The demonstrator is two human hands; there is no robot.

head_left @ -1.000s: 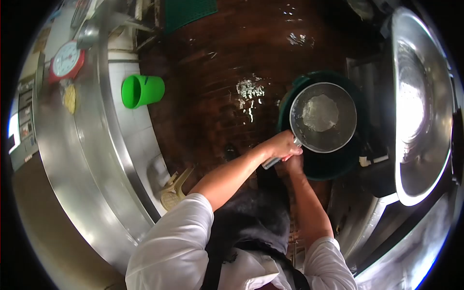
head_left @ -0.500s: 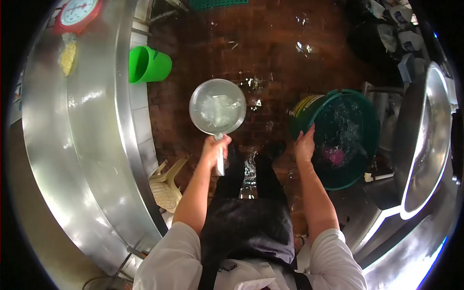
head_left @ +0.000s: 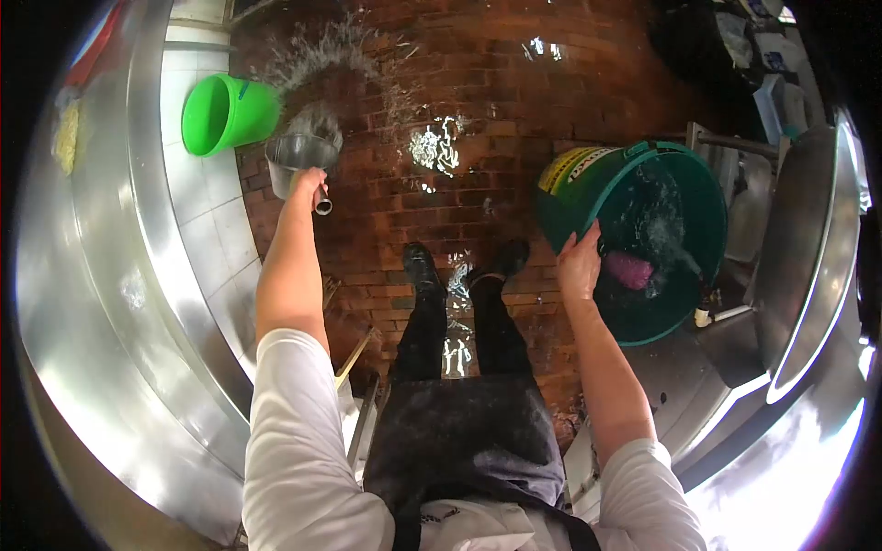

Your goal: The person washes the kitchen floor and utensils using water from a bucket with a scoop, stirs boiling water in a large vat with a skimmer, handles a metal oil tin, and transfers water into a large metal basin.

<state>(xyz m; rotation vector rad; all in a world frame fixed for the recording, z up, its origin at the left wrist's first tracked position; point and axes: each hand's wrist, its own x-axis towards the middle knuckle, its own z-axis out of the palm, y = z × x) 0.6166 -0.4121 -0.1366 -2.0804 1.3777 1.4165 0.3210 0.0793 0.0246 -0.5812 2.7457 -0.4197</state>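
My left hand (head_left: 310,182) is closed around the handle of a metal saucepan (head_left: 287,158), held low over the wet brick floor. The pan is tilted away from me, and splashing water (head_left: 326,53) flies from it across the bricks. On the other side, my right hand (head_left: 580,266) grips the near rim of a large dark green bucket (head_left: 558,209). That bucket leans toward me, with water moving inside. A pink object (head_left: 629,271), whose kind I cannot make out, sits in the water.
Beside the tiled wall at left is a bright green bucket (head_left: 253,118). A long steel counter (head_left: 110,312) runs along my left. At right, a big metal basin (head_left: 813,248) stands on edge near a metal rack (head_left: 735,145). Wet brick floor (head_left: 367,248) stretches ahead.
My left hand swung the saucepan forward and left, and the water in it was flung out onto the floor. My right hand stays on the dark green bucket's rim.
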